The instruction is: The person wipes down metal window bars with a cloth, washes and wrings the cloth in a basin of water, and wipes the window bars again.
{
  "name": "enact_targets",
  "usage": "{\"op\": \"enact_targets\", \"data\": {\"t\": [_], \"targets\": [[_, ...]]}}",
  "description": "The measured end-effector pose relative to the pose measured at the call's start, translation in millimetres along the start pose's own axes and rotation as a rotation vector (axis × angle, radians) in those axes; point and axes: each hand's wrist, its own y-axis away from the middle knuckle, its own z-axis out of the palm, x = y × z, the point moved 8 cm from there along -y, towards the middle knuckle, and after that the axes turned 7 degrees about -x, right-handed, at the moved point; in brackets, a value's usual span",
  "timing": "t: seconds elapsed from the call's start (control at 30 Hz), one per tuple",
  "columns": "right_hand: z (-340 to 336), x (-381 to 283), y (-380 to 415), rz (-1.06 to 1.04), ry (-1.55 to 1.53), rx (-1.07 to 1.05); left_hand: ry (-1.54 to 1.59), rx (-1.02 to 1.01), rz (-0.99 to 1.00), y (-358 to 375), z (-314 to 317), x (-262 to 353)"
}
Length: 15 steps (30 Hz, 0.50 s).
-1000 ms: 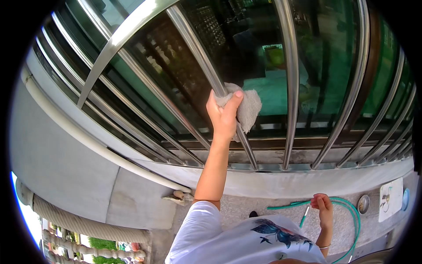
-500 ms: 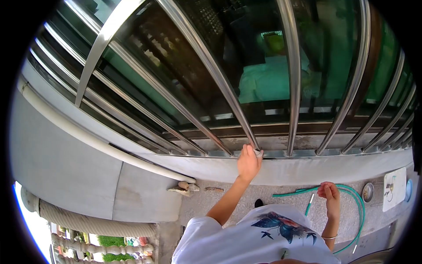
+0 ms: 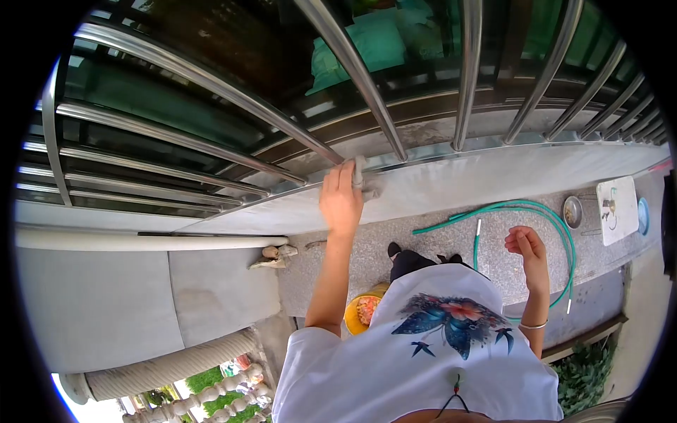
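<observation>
My left hand (image 3: 341,199) presses a grey cloth (image 3: 368,181) against the foot of a steel bar (image 3: 356,76) of the window grille, where the bar meets the sill (image 3: 451,180). Most of the cloth is hidden by the fingers. My right hand (image 3: 527,246) hangs loose at my side over the paving, fingers slightly curled and holding nothing. A green hose (image 3: 536,211) lies coiled on the ground just beyond it.
More steel bars (image 3: 467,70) stand in front of dark glass. A white pipe (image 3: 141,242) runs along the wall at left. On the ground are a yellow bowl (image 3: 361,311), a small metal bowl (image 3: 572,210), a white board (image 3: 616,209), stones (image 3: 271,255) and a plant (image 3: 585,377).
My left hand slid the cloth down the bar from mid-height to its base, then a little left along the sill. The view tilted downward, showing more of the ground.
</observation>
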Motion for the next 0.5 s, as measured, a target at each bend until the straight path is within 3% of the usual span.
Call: {"op": "enact_targets", "data": {"t": [0.03, 0.07, 0.13, 0.2, 0.27, 0.3, 0.4, 0.47, 0.5], "targets": [[-8.1, 2.5, 3.6, -0.001, 0.0, -0.014, -0.129, -0.162, 0.029, 1.0, 26.3, 6.4], [-15.3, 3.6, 6.0, -0.005, -0.003, -0.03, -0.121, -0.165, 0.029, 4.4, 41.0, 12.5], [-29.2, 5.2, 11.8, -0.006, 0.001, -0.008, -0.078, 0.044, -0.13, 8.7, 44.7, 18.3], [-34.1, 9.7, 20.4, 0.009, 0.006, 0.012, -0.006, 0.014, -0.164, 16.0, 52.4, 31.1], [-24.9, 13.0, 17.7, 0.015, -0.017, -0.029, 0.304, -0.095, -0.098, 18.6, 73.2, 56.5], [-18.2, 20.9, 14.5, 0.022, -0.03, -0.07, 0.455, -0.303, -0.128, 29.5, 110.1, 48.6], [26.4, -0.1, 2.5, -0.138, 0.094, -0.146, 0.61, -0.442, -0.225, 49.4, 122.7, 93.8], [63.4, -29.3, -3.0, -0.261, 0.233, -0.215, 1.378, -0.621, -0.435, 65.1, 122.8, 139.5], [74.0, -38.8, -9.1, -0.384, 0.308, -0.185, 1.391, -0.632, -0.435, 64.8, 115.0, 145.7]]}}
